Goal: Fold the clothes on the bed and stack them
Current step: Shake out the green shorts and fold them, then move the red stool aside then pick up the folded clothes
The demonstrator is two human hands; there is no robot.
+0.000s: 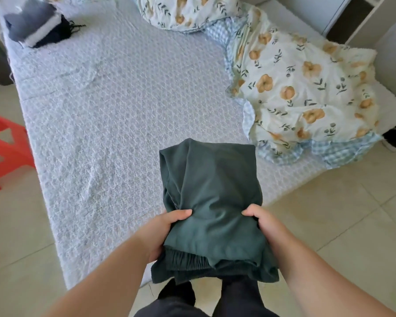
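A folded dark green garment (213, 197) with an elastic waistband hangs over the near edge of the bed (114, 115). My left hand (162, 229) grips its left side, thumb on top. My right hand (265, 223) grips its right side the same way. The garment's far end rests on the quilted bedspread, and its near end is lifted off the bed between my hands. A stack of folded clothes (36, 25), grey, white and dark, sits at the far left corner of the bed.
A crumpled floral duvet (302, 92) covers the right side of the bed. A floral pillow (181, 10) lies at the far end. A red plastic stool (5, 149) stands on the tiled floor to the left. White shelving (361, 17) stands far right.
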